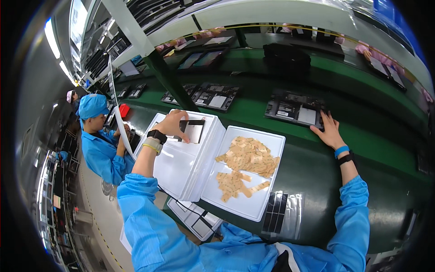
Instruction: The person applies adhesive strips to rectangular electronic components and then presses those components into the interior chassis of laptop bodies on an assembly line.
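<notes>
My left hand (174, 125) is over a stack of white plastic trays (174, 165), thumb and fingers closed on the edges of a flat black-and-white rectangular part (195, 131). My right hand (330, 131) grips the near right corner of an opened tablet (294, 109), thumb along the near edge and fingers at the side. Dark circuitry and a white rectangle show inside that tablet. Between my hands, a white tray (242, 210) holds two heaps of small tan adhesive strips (251, 156).
More opened tablets (216, 96) lie on the green bench beyond a slanted post (170, 81). Clear bags with black strips (284, 213) are near my front edge. A co-worker in blue (102, 140) is at the left. A shelf beam (253, 22) crosses above.
</notes>
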A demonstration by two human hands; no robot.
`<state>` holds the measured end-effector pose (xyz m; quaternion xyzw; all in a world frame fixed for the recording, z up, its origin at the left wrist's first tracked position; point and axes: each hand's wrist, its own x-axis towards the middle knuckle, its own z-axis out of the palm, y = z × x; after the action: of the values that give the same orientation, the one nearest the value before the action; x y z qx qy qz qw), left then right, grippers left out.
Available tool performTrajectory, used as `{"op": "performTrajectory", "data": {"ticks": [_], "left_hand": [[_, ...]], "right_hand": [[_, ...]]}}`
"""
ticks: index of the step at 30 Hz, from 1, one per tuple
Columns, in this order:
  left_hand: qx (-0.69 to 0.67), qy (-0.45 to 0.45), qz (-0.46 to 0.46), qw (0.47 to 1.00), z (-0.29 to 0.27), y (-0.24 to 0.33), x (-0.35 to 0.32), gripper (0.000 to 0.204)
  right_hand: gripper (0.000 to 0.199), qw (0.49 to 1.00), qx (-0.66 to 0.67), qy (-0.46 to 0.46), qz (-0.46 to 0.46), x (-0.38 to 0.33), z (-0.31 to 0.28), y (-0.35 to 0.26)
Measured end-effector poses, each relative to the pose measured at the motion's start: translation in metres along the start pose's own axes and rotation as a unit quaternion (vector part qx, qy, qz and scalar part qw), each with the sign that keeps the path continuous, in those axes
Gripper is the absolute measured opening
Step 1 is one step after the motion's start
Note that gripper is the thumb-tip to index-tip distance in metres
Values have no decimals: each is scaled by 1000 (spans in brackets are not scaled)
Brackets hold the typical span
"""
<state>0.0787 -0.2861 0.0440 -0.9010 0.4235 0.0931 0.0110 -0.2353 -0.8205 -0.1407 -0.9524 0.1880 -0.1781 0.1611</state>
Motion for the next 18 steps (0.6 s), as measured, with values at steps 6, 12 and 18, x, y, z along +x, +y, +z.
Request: {"op": "performTrajectory", "data": {"ticks": [6,12,18], "left_hand": [[-80,309,9,948,-5,45,12,58],[-348,307,178,868,39,167,73,59],[-596,152,132,777,93,201,88,52]], "right_hand": [[63,987,52,140,-59,-1,-16,-60],[34,724,687,-23,-50,0,-44,-196],[27,706,706,28,58,-5,-21,-204]]}}
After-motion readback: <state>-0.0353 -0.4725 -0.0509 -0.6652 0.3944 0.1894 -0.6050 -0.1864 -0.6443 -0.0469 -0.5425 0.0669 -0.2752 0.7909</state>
